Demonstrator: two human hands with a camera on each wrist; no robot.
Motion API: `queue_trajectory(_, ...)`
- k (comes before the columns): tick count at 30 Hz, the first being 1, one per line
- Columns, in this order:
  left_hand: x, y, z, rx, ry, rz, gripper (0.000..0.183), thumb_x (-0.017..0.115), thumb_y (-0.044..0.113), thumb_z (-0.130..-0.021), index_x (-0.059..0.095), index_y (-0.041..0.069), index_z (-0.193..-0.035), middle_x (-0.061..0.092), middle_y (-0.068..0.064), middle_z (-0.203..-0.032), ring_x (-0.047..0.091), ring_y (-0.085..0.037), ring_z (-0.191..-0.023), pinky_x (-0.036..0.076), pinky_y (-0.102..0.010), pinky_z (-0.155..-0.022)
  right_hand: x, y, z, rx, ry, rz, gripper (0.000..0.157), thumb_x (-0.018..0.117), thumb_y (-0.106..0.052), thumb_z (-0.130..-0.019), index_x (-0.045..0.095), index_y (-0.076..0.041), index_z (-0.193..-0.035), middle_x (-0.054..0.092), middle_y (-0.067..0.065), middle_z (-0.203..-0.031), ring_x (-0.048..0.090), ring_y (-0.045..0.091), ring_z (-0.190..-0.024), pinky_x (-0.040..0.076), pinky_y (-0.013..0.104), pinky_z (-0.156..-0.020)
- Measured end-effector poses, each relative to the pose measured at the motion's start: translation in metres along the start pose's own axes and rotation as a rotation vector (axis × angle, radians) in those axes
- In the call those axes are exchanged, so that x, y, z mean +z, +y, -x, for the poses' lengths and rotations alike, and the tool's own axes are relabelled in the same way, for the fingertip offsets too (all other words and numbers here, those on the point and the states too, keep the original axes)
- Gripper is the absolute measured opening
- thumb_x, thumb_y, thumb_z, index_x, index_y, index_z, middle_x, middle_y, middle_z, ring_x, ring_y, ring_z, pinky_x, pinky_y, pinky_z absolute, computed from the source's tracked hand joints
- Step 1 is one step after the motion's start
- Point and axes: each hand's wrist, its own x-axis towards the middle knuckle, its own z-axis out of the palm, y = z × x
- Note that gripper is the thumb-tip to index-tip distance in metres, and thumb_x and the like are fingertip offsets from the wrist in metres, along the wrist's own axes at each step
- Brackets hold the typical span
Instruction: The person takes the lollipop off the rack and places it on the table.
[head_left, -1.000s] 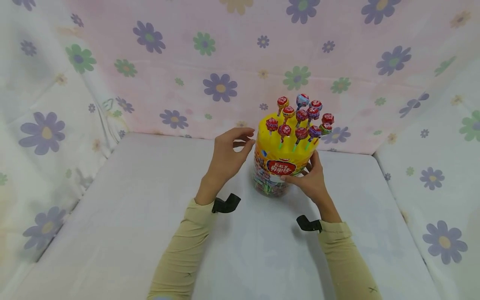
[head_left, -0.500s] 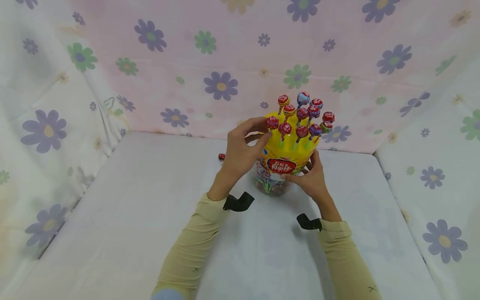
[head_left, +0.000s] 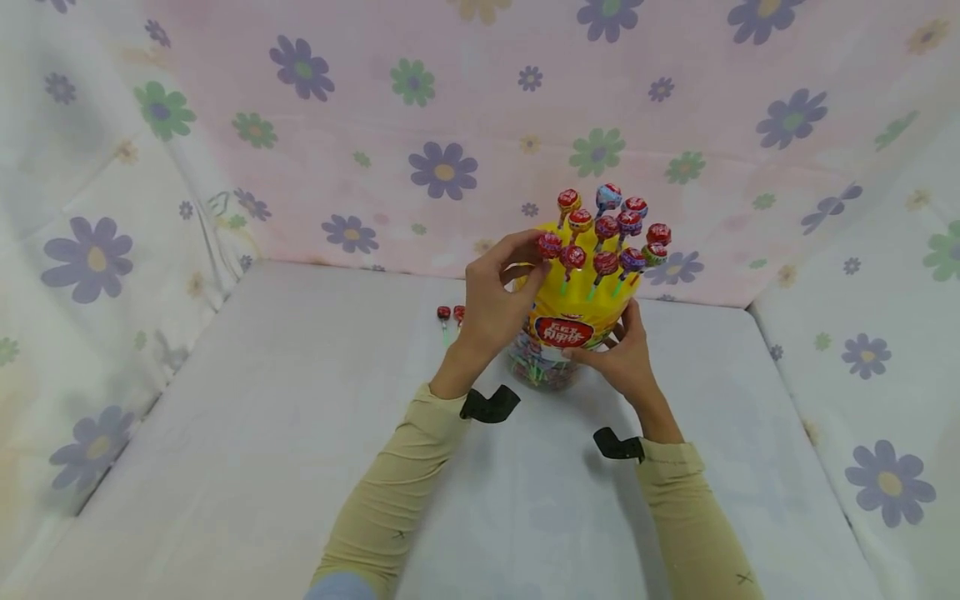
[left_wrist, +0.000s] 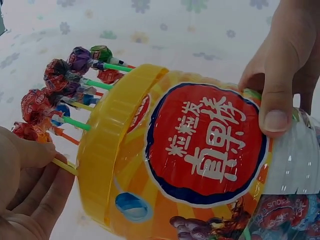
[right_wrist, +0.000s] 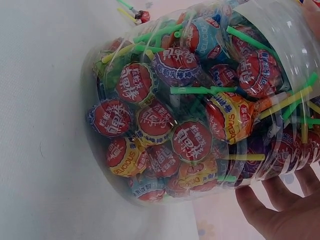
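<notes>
A clear plastic jar (head_left: 540,371) of wrapped lollipops stands on the table, its label orange and red. Several lollipops poke up by their sticks from the yellow lid (left_wrist: 107,155). At the lid's left edge, my left hand (head_left: 497,296) pinches a red-wrapped lollipop (head_left: 550,244); its yellow stick (left_wrist: 64,166) still meets the lid. My right hand (head_left: 622,358) grips the jar's right side, thumb across the front near the label (left_wrist: 205,145). Through the jar wall, the right wrist view shows many lollipops with green and yellow sticks inside.
Two lollipops (head_left: 444,314) lie on the white tabletop (head_left: 300,400) left of the jar, partly behind my left forearm. Flower-patterned cloth (head_left: 442,108) hangs behind and on both sides of the table.
My left hand has moved right, from beside the jar to a lollipop at the lid's left edge. Lollipops on the table have come into view behind it. My right hand keeps its grip.
</notes>
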Motion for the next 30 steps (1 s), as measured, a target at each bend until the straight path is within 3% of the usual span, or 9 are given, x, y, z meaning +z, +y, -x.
queue_trajectory(7, -0.005, 0.002, -0.007, 0.048, 0.04, 0.007, 0.036, 0.066, -0.006, -0.094, 0.06, -0.009, -0.13, 0.069, -0.024, -0.115, 0.07, -0.032, -0.1, 0.061, -0.035, -0.089, 0.0, 0.0, 0.0, 0.016, -0.003, 0.001, 0.094, 0.086, -0.009, -0.081, 0.026, -0.016, -0.153, 0.044, 0.008, -0.15, 0.046, 0.031, -0.139, 0.041, 0.056, -0.115)
queue_trajectory(12, -0.013, 0.003, -0.003, 0.046, 0.077, 0.015, 0.036, 0.067, -0.007, -0.094, 0.061, -0.008, -0.128, 0.07, -0.023, -0.113, 0.071, -0.031, -0.098, 0.062, -0.034, -0.085, 0.0, 0.001, 0.0, 0.019, -0.006, -0.003, 0.094, 0.086, -0.011, -0.081, 0.027, -0.017, -0.153, 0.043, 0.007, -0.15, 0.046, 0.031, -0.139, 0.04, 0.057, -0.115)
queue_trajectory(21, -0.033, -0.008, 0.01, -0.015, 0.122, -0.026, 0.037, 0.071, -0.004, -0.092, 0.063, -0.005, -0.128, 0.071, -0.02, -0.114, 0.072, -0.028, -0.097, 0.063, -0.031, -0.08, 0.0, 0.001, 0.0, 0.006, -0.009, -0.008, 0.094, 0.086, -0.009, -0.082, 0.027, -0.018, -0.154, 0.043, 0.007, -0.15, 0.046, 0.031, -0.139, 0.04, 0.058, -0.115)
queue_trajectory(30, -0.056, -0.024, 0.026, -0.136, 0.144, -0.03, 0.037, 0.073, -0.004, -0.089, 0.066, -0.003, -0.125, 0.072, -0.021, -0.11, 0.072, -0.029, -0.09, 0.062, -0.023, -0.073, 0.001, 0.001, 0.0, 0.007, -0.011, -0.007, 0.094, 0.086, -0.01, -0.081, 0.027, -0.018, -0.154, 0.043, 0.007, -0.15, 0.046, 0.031, -0.139, 0.04, 0.057, -0.115)
